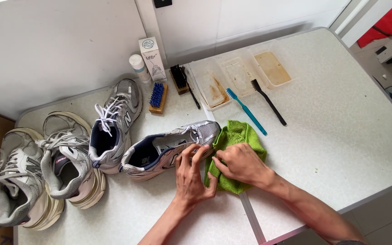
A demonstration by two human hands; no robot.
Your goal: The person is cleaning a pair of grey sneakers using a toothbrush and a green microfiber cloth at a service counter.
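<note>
Both forearms are bare from wrist to elbow, with no sleeves, gloves, watch or bracelet showing. The left hand [190,179] is slim, with long fingers [199,154] and short, unpainted nails; no ring shows. The right hand [242,163] is likewise ringless (its knuckles and tendons stand out plainly). At about five o'clock, a sliver of dark fabric edges the right arm.

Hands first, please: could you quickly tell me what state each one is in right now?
Left hand: open, fingers resting on the silver sneaker.
Right hand: closed on the green cloth.
</note>
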